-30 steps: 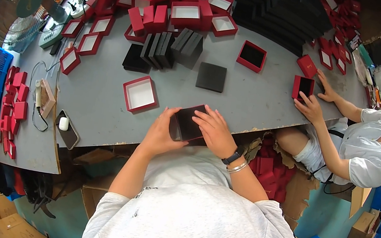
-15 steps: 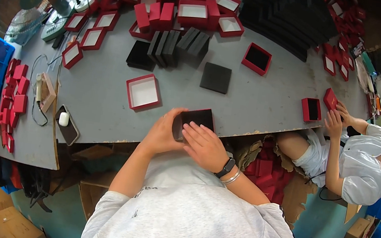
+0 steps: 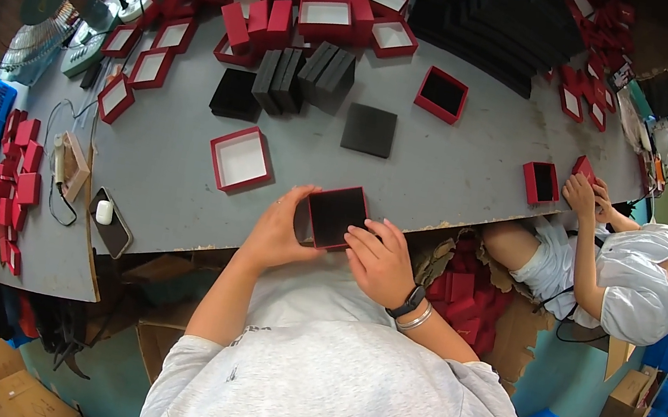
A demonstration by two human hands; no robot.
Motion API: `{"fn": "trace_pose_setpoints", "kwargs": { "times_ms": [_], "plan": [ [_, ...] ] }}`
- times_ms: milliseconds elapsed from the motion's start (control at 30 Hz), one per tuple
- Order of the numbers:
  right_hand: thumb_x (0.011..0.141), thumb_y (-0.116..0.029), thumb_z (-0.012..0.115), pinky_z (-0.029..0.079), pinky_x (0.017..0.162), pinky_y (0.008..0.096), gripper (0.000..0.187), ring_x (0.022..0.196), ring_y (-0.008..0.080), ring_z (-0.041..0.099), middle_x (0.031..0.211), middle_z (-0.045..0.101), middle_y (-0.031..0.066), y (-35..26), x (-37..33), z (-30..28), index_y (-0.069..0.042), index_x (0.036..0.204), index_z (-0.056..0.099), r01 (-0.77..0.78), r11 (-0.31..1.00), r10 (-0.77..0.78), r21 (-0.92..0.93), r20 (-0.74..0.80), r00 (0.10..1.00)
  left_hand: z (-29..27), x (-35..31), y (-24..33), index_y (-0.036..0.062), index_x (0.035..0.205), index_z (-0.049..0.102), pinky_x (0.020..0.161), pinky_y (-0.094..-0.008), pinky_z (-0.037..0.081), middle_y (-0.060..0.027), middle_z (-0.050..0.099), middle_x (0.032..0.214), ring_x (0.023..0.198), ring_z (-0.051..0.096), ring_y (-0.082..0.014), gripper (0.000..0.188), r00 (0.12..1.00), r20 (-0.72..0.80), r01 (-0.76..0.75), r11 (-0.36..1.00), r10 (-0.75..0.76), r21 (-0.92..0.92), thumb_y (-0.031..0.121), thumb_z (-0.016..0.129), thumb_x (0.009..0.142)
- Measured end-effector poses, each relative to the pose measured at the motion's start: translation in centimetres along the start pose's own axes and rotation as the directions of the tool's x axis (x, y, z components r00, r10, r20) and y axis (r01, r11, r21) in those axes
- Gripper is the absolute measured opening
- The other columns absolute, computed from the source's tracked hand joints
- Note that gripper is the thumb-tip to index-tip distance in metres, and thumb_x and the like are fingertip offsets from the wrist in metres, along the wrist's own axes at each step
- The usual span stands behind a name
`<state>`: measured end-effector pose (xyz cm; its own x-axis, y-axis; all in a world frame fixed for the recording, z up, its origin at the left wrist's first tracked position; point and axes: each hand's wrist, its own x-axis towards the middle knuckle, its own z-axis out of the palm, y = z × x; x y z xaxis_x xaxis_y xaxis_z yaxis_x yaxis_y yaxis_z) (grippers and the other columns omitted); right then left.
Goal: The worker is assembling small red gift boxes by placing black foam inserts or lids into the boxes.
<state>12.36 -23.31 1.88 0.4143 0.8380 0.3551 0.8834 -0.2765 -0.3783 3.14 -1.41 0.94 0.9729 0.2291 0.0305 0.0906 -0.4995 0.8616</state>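
1. Your left hand (image 3: 273,232) is partly closed, thumb and fingers spanning the nine o'clock side of an open red square cardboard box with a black insert (image 3: 333,215), held before you.
2. Your right hand (image 3: 382,262) lays loosely bent fingers at its four o'clock corner; I cannot tell whether they grip.
3. Beyond it, a dark-grey square foam pad (image 3: 369,130) lies at twelve o'clock, a white-lined red cardboard box (image 3: 242,159) at ten.

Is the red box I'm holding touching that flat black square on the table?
Apart: in the head view, a strip of grey table shows between the red box and the black square.
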Motion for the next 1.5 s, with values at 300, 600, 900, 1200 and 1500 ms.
{"fn": "trace_pose_setpoints", "kwargs": {
  "times_ms": [300, 600, 900, 1200, 1500],
  "plan": [
    [0.086, -0.03, 0.073, 0.026, 0.116, 0.0571, 0.031, 0.127, 0.0212, 0.053, 0.123, 0.066, 0.0026, 0.5, 0.0, 1.4, -0.01, 0.109, 0.07, -0.014, 1.0, 0.014, -0.019, 0.029, 0.999, 0.0, -0.1, -0.2, 0.0081, 0.139, 0.045, 0.114, -0.0448, 0.038, -0.0135, 0.056, 0.138, 0.132, 0.05, -0.0368, 0.093, 1.0, 0.012, 0.008, 1.0, -0.008, 0.01, 0.024, 0.089, 0.059],
    [0.084, -0.04, 0.074, 0.025, 0.115, 0.0609, 0.041, 0.134, 0.0259, 0.049, 0.14, 0.056, 0.0047, 1.3, 3.0, 0.4, -0.017, 0.118, 0.067, 0.149, 0.981, -0.179, 0.126, 0.278, 0.944, 0.0, 0.0, -0.4, 0.0064, 0.138, 0.045, 0.117, -0.0461, 0.035, -0.0135, 0.057, 0.138, 0.13, 0.052, -0.0374, 0.093, 1.0, 0.017, 0.006, 1.0, -0.006, -0.01, 0.025, 0.089, 0.059],
    [0.084, -0.043, 0.074, 0.021, 0.115, 0.061, 0.07, 0.137, 0.0335, 0.046, 0.149, 0.043, 0.0254, -0.7, 2.4, 0.6, -0.004, 0.139, 0.052, -0.112, 0.993, 0.114, -0.021, 0.202, 0.973, 0.2, 0.1, -0.2, 0.0073, 0.138, 0.045, 0.118, -0.0469, 0.034, -0.0133, 0.057, 0.138, 0.128, 0.053, -0.0368, 0.093, 0.998, 0.011, -0.066, 0.997, 0.066, 0.036, 0.026, 0.09, 0.059],
    [0.092, -0.029, 0.067, 0.028, 0.117, 0.0496, 0.038, 0.128, 0.0209, 0.056, 0.132, 0.064, 0.01, -1.0, 0.9, -0.8, -0.006, 0.123, 0.066, 0.039, 0.993, -0.004, -0.114, 0.294, 0.956, 0.1, -0.2, 0.2, 0.0094, 0.14, 0.044, 0.117, -0.0442, 0.037, -0.0133, 0.058, 0.136, 0.129, 0.053, -0.0373, 0.094, 1.0, 0.0, 0.025, 0.999, -0.025, 0.044, 0.024, 0.089, 0.059],
    [0.081, -0.016, 0.074, 0.034, 0.113, 0.0431, 0.038, 0.12, 0.0227, 0.056, 0.126, 0.063, 0.0077, 0.0, 2.0, 0.8, -0.013, 0.118, 0.069, 0.019, 0.997, -0.044, 0.078, 0.335, 0.941, 0.3, -0.2, -0.2, 0.0101, 0.14, 0.045, 0.115, -0.0462, 0.038, -0.0149, 0.057, 0.136, 0.13, 0.052, -0.0384, 0.092, 0.999, -0.019, -0.027, 0.996, 0.029, 0.09, 0.027, 0.087, 0.06]
  ]
}}
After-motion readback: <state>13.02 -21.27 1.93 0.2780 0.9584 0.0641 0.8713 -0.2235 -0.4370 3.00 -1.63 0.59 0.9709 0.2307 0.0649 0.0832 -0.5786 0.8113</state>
